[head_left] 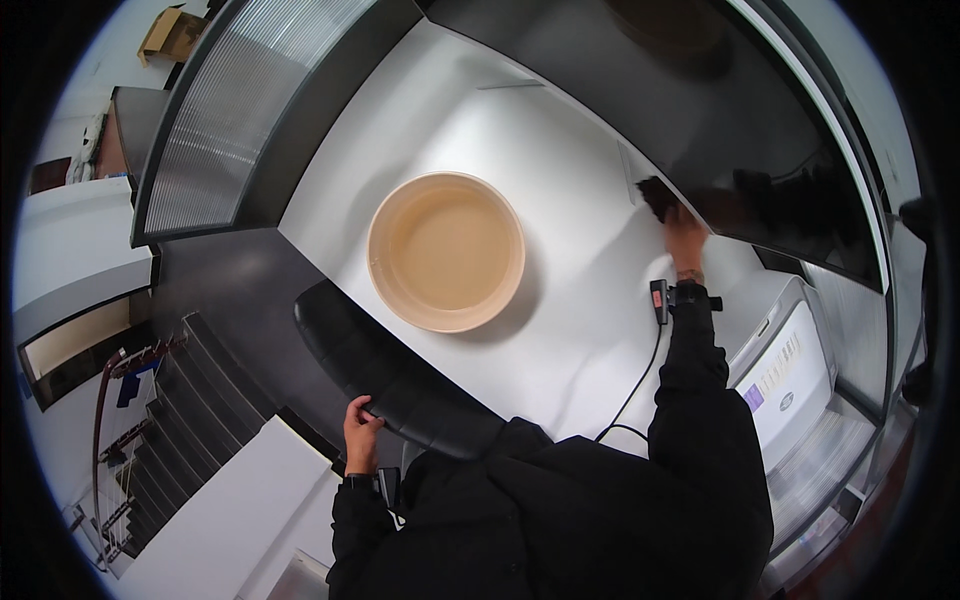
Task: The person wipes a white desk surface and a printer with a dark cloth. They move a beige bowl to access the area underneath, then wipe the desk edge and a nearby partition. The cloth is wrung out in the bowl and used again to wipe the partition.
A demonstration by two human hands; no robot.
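My right hand point(685, 240) is stretched out to the far right of the white table point(580, 330), its fingers closed on a dark cloth point(657, 197). The cloth is bunched against the tabletop beside the lower edge of a large black screen point(790, 150). By the edge of a black padded chair point(390, 375), my left hand point(361, 436) is loosely bent with finger and thumb apart. It holds nothing that I can see, and whether it touches the chair is unclear. A round beige basin point(447, 252) stands on the table between my hands, apparently with water in it.
A white printer point(790, 375) sits at the right, near my right forearm. From a small device point(659, 300) at my right wrist, a black cable point(640, 390) runs across the table. Dark-framed ribbed panels point(245, 110) border the table at the left. Dark stairs point(190, 420) lie lower left.
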